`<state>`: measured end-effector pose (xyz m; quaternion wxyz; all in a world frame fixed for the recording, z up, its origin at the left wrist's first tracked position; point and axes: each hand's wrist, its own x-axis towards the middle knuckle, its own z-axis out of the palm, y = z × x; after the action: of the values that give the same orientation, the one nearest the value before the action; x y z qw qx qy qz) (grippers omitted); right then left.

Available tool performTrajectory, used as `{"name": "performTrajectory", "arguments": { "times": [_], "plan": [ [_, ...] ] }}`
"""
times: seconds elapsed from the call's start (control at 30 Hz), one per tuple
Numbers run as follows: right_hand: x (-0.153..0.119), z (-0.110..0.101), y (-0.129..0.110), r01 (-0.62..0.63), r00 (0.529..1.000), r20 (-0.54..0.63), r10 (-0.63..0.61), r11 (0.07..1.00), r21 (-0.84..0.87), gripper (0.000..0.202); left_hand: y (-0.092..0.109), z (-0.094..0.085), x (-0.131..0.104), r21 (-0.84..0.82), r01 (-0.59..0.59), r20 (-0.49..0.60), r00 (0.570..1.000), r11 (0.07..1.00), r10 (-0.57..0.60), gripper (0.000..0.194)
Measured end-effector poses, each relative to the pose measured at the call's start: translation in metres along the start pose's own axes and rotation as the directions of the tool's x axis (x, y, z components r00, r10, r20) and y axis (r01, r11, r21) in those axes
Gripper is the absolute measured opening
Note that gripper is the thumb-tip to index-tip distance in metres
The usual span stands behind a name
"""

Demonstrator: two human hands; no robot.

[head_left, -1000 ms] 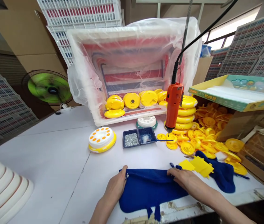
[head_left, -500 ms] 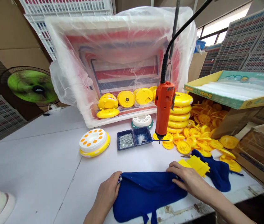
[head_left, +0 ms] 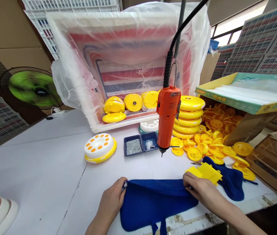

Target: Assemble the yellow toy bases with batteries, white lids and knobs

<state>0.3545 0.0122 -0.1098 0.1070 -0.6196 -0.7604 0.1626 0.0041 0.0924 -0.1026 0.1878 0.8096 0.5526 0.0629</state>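
**Both your hands pinch the blue cloth (head_left: pixel 156 205) at the near edge of the table (head_left: pixel 55 163)**

Your left hand (head_left: pixel 111 199) grips the cloth's upper left corner between thumb and fingers, with a small shiny piece at the fingertips. Your right hand (head_left: pixel 200 189) pinches the upper right end, fingers curled over it. The view there is poor, but something small and dark seems to sit under those fingers. Between your hands the top edge runs nearly straight, with a loose fold below it, and two narrow strips hang from the bottom.

Beyond the cloth, an orange power screwdriver (head_left: pixel 168 117) hangs tip down from its cable. Left of its tip are two dark blue trays side by side: the screw tray (head_left: pixel 133 147) holds small metal pieces, and the other tray (head_left: pixel 145 148) something whitish. Farther left sits a white and yellow round toy (head_left: pixel 99 147) with orange dots.

Just beyond your right hand lie yellow flat pieces (head_left: pixel 208 173), with a second blue cloth (head_left: pixel 231 182) beside them. Behind these spreads a heap of yellow parts (head_left: pixel 209 145), near a stack of yellow rings (head_left: pixel 188 121). A plastic-covered bin (head_left: pixel 138 39) at the back holds yellow discs (head_left: pixel 133 102).
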Motion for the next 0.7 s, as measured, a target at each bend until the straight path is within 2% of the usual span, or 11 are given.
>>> {"name": "performTrajectory", "arguments": {
  "times": [0.1, 0.2, 0.43, 0.7],
  "plan": [
    [-0.001, -0.001, 0.002, -0.027, 0.999, -0.041, 0.028, 0.999, 0.017, 0.015, 0.003, -0.007, -0.002, -0.011, -0.001, -0.009, 1.0, 1.0, 0.0, 0.024],
    [0.001, 0.006, 0.003, -0.01, 0.999, -0.033, 0.011, 1.0, 0.029, 0.017, 0.006, -0.011, -0.003, -0.02, -0.002, -0.009, 1.0, 1.0, 0.002, 0.025],
    [-0.008, 0.016, 0.003, -0.044, 0.996, -0.07, 0.046, 0.998, 0.034, 0.02, 0.003, -0.01, -0.001, -0.031, 0.01, 0.007, 1.0, 0.999, -0.01, 0.026],
    [-0.011, 0.029, 0.002, -0.051, 0.997, -0.055, 0.057, 0.993, 0.103, 0.028, -0.002, -0.01, 0.004, -0.025, -0.005, 0.014, 1.0, 1.0, 0.005, 0.026]
  ]
}}
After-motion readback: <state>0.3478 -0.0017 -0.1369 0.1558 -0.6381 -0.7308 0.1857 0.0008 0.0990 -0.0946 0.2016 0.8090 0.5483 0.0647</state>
